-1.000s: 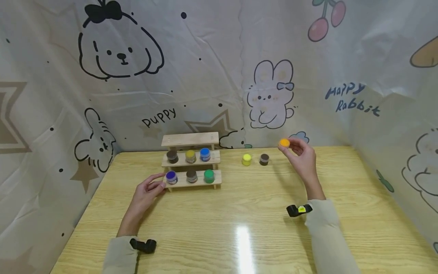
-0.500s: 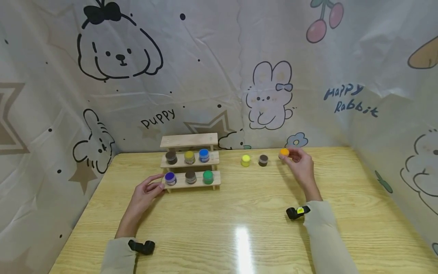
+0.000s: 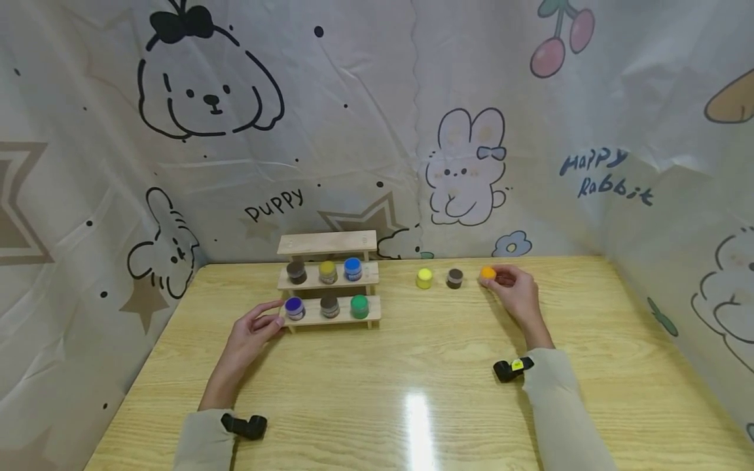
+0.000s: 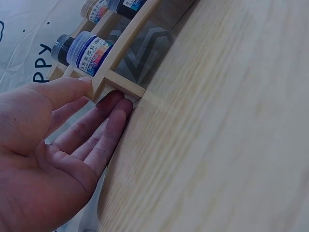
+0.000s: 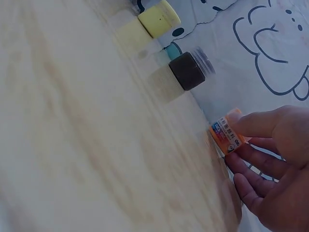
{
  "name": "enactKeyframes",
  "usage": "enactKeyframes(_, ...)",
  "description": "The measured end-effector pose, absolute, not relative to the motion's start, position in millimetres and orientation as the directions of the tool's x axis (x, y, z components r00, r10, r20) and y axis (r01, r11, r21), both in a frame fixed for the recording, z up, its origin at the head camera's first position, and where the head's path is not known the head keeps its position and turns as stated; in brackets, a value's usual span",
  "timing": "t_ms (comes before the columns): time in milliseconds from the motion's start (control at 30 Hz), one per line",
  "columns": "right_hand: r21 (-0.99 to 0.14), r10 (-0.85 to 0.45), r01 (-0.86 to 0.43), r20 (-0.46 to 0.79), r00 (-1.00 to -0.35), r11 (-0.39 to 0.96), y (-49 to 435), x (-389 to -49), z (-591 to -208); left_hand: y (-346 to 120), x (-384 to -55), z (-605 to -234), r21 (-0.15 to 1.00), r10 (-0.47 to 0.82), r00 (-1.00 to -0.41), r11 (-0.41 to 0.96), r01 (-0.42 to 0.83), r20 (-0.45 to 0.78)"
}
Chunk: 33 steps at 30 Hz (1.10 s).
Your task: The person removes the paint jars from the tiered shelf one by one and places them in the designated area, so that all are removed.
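Right hand (image 3: 512, 293) pinches the orange jar (image 3: 487, 273) at three o'clock of the loose dark jar (image 3: 455, 279); left hand (image 3: 251, 329) grips the rack (image 3: 326, 243). Jar appears light, rigid: hold its sides.

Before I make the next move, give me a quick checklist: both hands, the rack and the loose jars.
1. Left hand on rack: ok, touching its left end.
2. Six rack jars upright: ok.
3. Bright yellow jar and dark jar beside it, upright on table: ok.
4. Right hand free: not ok, it pinches the orange jar.
5. Orange jar resting fully on table: cannot tell.
6. Orange jar apart from that dark jar: ok.
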State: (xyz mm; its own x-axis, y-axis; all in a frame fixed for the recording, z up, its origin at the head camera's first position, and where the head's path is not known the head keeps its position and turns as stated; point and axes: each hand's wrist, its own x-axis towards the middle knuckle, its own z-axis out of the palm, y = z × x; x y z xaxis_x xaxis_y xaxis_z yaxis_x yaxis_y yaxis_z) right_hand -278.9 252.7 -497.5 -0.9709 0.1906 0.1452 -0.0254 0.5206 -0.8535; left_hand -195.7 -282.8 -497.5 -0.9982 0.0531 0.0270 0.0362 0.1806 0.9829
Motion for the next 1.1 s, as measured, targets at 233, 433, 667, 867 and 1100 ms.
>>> enactKeyframes(233, -0.844, 0.180, -0.015, 0.132, -0.975, 0.536, 253, -277, -496, -282, -195, -496, 0.981, 0.047, -0.999, 0.191, 0.033, 0.024)
enactKeyframes(433, -0.858, 0.182, -0.017, 0.129, -0.975, 0.514, 256, -279, -495, -281, -197, -495, 0.983, 0.052, -0.998, 0.183, 0.036, 0.026)
enactKeyframes(667, -0.890, 0.169, -0.028, 0.117, -0.979, 0.454, 257, -277, -487, -280, -200, -493, 0.982, 0.064, -0.997, 0.180, 0.056, 0.045)
enactKeyframes(867, -0.906, 0.180, -0.074, 0.162, -0.970, 0.418, 257, -273, -473, -280, -199, -493, 0.984, 0.063, -0.998, 0.172, 0.040, 0.030)
enactKeyframes(1100, -0.892, 0.123, -0.212, 0.281, -0.952, 0.398, 242, -267, -452, -281, -194, -494, 0.985, 0.055, -0.998, 0.170, 0.023, 0.014)
